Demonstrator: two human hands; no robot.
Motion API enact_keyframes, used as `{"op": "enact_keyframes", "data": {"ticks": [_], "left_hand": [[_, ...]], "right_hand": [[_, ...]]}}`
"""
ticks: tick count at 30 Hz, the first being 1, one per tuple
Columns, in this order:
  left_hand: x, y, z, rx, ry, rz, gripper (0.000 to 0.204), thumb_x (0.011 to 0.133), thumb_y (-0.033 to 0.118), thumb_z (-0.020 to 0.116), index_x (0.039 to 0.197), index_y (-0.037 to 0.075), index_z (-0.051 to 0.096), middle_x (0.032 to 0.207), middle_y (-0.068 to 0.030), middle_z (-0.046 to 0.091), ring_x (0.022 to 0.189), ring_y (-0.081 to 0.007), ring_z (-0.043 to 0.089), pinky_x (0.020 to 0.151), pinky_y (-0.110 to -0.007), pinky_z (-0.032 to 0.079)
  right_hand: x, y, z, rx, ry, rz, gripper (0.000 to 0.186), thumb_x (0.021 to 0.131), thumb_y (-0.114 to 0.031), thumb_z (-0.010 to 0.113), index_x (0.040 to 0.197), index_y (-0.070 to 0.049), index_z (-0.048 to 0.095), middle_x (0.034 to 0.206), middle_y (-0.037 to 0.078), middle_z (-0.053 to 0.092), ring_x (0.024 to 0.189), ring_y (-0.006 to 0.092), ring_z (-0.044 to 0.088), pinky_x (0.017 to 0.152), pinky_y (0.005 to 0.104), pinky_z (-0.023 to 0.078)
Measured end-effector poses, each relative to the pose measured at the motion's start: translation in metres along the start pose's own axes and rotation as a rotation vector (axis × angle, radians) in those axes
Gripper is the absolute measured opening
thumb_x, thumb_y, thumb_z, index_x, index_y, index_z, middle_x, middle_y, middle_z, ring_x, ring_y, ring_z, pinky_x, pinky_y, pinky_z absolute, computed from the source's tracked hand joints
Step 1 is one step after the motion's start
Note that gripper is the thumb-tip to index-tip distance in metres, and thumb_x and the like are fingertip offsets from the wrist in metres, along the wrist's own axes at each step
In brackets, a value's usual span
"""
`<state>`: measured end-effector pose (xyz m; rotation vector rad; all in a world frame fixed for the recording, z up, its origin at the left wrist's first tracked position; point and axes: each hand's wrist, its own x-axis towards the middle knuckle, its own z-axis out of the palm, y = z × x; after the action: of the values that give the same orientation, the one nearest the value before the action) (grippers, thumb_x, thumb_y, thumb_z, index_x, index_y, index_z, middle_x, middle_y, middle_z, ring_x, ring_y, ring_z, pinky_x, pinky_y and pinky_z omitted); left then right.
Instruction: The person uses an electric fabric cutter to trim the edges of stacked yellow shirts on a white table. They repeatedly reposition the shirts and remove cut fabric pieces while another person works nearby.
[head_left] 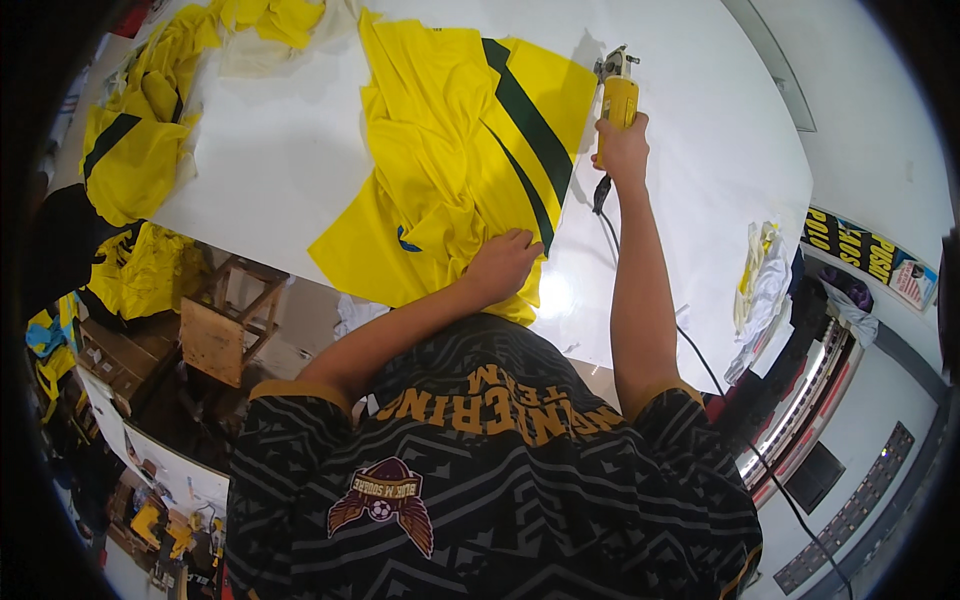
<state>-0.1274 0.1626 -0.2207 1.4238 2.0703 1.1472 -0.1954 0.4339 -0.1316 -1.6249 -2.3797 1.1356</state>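
A yellow cloth piece (430, 170) with dark green diagonal stripes and a small blue mark lies rumpled across the white table, partly over its near edge. My left hand (503, 267) is closed on its near right part, fingers bent into the cloth by the end of a stripe. To the right, my right hand (626, 152) grips a yellow hand-held electric cloth cutter (619, 103) by its body. The cutter's metal head points away from me, just beside the cloth's far right edge. A black cord runs from its rear end toward me.
More yellow cloth (150, 120) is heaped along the table's left side. A pile of white and yellow cloth (757, 285) sits at the right edge of the white table (270, 150). Below left stand a wooden stool (215, 338) and a yellow cloth heap (145, 270).
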Motion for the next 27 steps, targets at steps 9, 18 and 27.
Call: {"op": "enact_keyframes", "data": {"ticks": [9,18,27], "left_hand": [[-0.039,-0.008,-0.082,0.302,-0.467,-0.338,0.022,0.100,0.024,0.066,0.115,0.011,0.076,0.108,-0.0129,0.076,0.105,-0.0351,0.075,0.090,-0.050,0.059],[-0.050,-0.006,-0.150,0.629,-0.561,-0.386,0.018,0.092,0.017,0.070,0.103,0.005,0.079,0.102,-0.0179,0.076,0.100,-0.0384,0.075,0.086,-0.052,0.060],[0.026,0.000,-0.028,0.489,-0.017,-0.066,0.064,0.099,0.044,0.074,0.154,0.014,0.061,0.175,-0.0174,0.035,0.162,-0.0370,0.032,0.122,-0.061,0.036]], "right_hand": [[-0.005,0.027,-0.012,0.044,0.011,0.007,0.071,0.093,-0.023,0.074,0.152,-0.001,0.041,0.109,0.027,0.074,0.061,0.0295,0.075,0.054,0.0403,0.065],[-0.126,0.110,-0.038,0.091,-0.025,0.096,0.069,0.094,-0.024,0.071,0.151,-0.004,0.039,0.100,0.029,0.074,0.062,0.0344,0.074,0.057,0.0438,0.061],[-0.232,0.192,-0.061,0.116,-0.009,0.142,0.068,0.096,-0.022,0.070,0.156,-0.007,0.042,0.103,0.029,0.076,0.070,0.0344,0.074,0.066,0.0460,0.059]]}}
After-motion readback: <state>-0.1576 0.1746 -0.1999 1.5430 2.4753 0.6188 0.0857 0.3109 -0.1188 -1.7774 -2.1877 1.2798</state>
